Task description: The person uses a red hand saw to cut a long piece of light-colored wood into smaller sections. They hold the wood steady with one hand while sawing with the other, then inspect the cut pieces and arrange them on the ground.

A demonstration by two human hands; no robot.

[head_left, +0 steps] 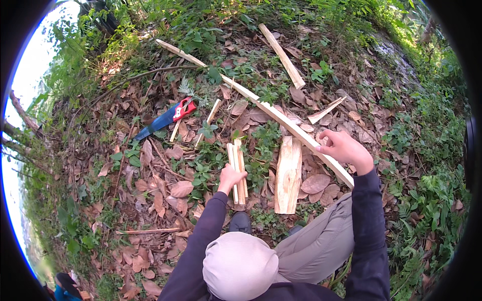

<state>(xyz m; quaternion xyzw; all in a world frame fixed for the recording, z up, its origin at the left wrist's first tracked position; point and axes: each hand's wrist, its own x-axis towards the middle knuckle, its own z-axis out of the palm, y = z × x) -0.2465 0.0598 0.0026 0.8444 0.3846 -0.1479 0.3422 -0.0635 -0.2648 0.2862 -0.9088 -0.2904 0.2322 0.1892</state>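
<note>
Low in the middle, my left hand is closed round a small bundle of split wood sticks, which stands above the leaf litter near my shoe. To the right, my right hand hovers by a long, thin wood strip, thumb and forefinger apart with a gap between them. I cannot tell whether that hand touches the strip. The strip runs from the upper middle down to my right knee. Close to its lower part lies a wide split board of pale wood, its far end near the strip.
A handsaw with a red handle and blue blade lies at the left. Shorter wood pieces are scattered near it. Another long piece lies farther off, and a pointed offcut lies right. Dry leaves and green plants cover the ground.
</note>
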